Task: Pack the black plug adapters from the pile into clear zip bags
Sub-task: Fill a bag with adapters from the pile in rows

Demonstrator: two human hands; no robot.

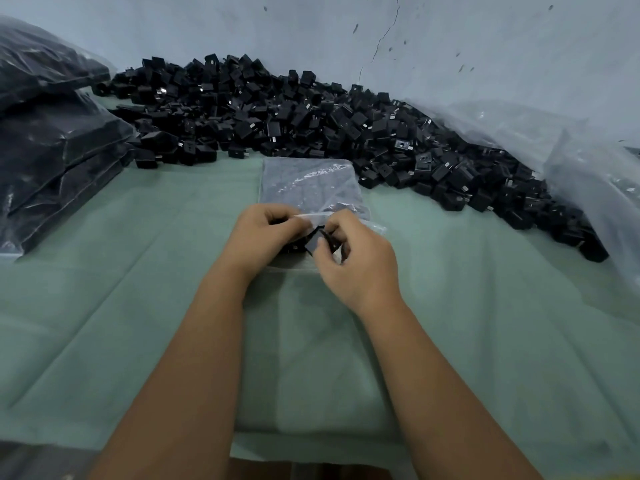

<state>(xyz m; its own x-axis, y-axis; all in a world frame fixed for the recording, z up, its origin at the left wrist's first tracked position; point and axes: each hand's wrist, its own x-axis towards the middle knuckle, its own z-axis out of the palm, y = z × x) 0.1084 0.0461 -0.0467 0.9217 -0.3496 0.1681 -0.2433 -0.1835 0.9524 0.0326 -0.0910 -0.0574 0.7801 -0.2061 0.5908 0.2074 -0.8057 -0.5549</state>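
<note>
Nearest: two bare forearms reach out over the table (pixel 485 271), which carries a pale green cloth.

Both hands meet at mid-table. Left hand (pixel 258 242) has its fingers curled, pinching the mouth of a clear bag (pixel 346 221). Right hand (pixel 360 268) pinches a black adapter (pixel 316 241) at that mouth, fingers bent round it. The adapter looks partway in; how deep, cannot tell. One piece in hand, then, not yet bagged.

Just beyond the hands: a flat stack of clear bags (pixel 308 181), looking unfilled. Supply remains.

Farther: the pile (pixel 311 116) of loose black adapters runs across the back of the table along the wall and down the right side, touching the stack's far edge. It is large. Most of the work looks undone.

Far left: big plastic sacks (pixel 52 140) full of dark goods, possibly finished packs; contents too blurred to confirm. Far right: crumpled clear sheeting (pixel 571 157) beside the pile.

Judgement: early-to-middle going, a long way left.
</note>
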